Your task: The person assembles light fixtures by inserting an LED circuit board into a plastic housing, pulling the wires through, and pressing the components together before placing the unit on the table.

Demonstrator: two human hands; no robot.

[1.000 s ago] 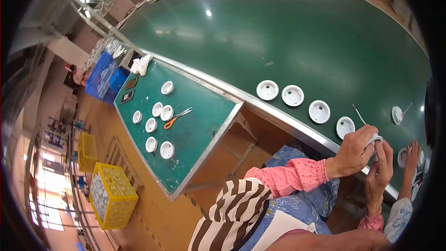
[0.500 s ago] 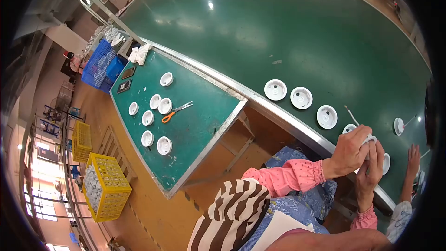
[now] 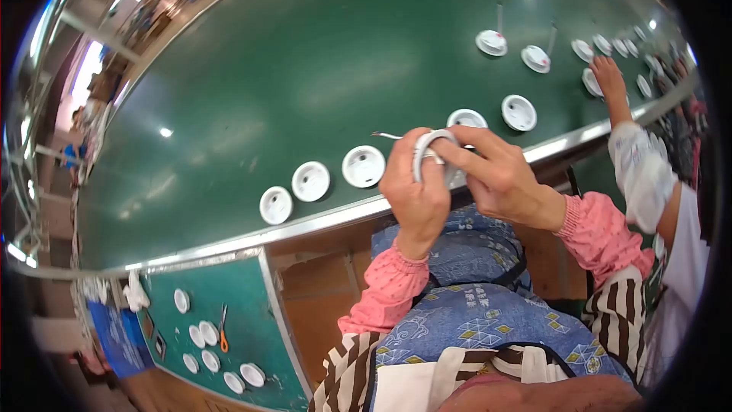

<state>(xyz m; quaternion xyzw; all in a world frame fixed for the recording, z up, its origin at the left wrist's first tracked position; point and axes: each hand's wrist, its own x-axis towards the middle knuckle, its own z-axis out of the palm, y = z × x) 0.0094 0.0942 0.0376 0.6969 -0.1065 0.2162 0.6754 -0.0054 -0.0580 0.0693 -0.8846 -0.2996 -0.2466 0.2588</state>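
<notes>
A white round plastic housing (image 3: 424, 149) is held on edge above the green belt (image 3: 305, 69). My left hand (image 3: 415, 198) grips its left side, thumb up against its inner side. Fingers of my right hand (image 3: 499, 175) reach into the right side of the housing, which hides their tips. A thin white cable (image 3: 387, 136) sticks out to the left beyond my left hand. On the belt beside my left hand lies an open white cup-shaped housing (image 3: 364, 166); another one (image 3: 467, 118) sits behind my right hand, partly covered.
More white housings (image 3: 311, 181) line the belt's near edge. Housings with upright cables (image 3: 492, 43) stand farther right, where a co-worker's hand (image 3: 608, 76) reaches in. The lower-left side table (image 3: 267, 366) bears orange-handled scissors (image 3: 223, 339) and several housings (image 3: 252, 374).
My view has swung to the right, so the hands now appear nearer the middle. Both still hold the white housing, now turned on edge with its rim visible.
</notes>
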